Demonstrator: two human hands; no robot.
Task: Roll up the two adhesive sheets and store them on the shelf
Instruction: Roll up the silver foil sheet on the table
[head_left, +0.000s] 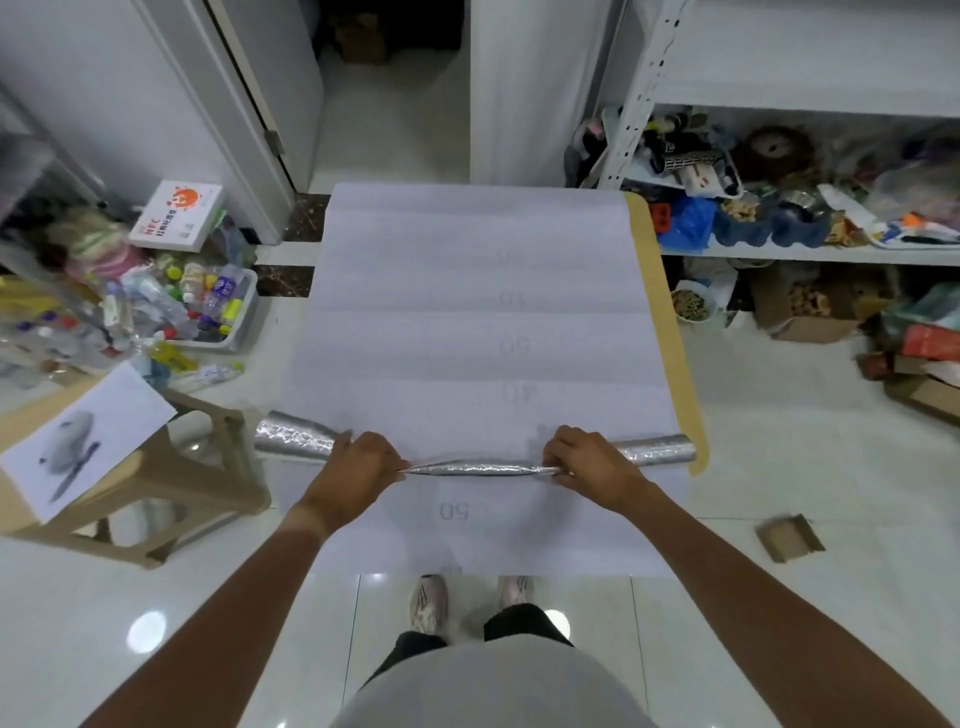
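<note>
A cluttered home storeroom: metal shelving (644, 83) heaped with oddments, bin of bottles (236, 332), tiled floor (779, 597).

A silver, crinkled foil-faced adhesive sheet (470, 467) lies partly rolled into a long tube running left to right across the floor. The tube is pinched thin in its middle stretch and flares wider at both ends, the left end opening like a cone, the right end a rounder cylinder. A white paper-backed adhesive sheet (467, 312) lies flat beneath it, stretching away toward the doorway, its backing printed with faint grey numbers and grid lines. A tan strip shows along this sheet's right edge. The white metal shelf (800, 249) stands to the right, crowded with clutter.
</note>
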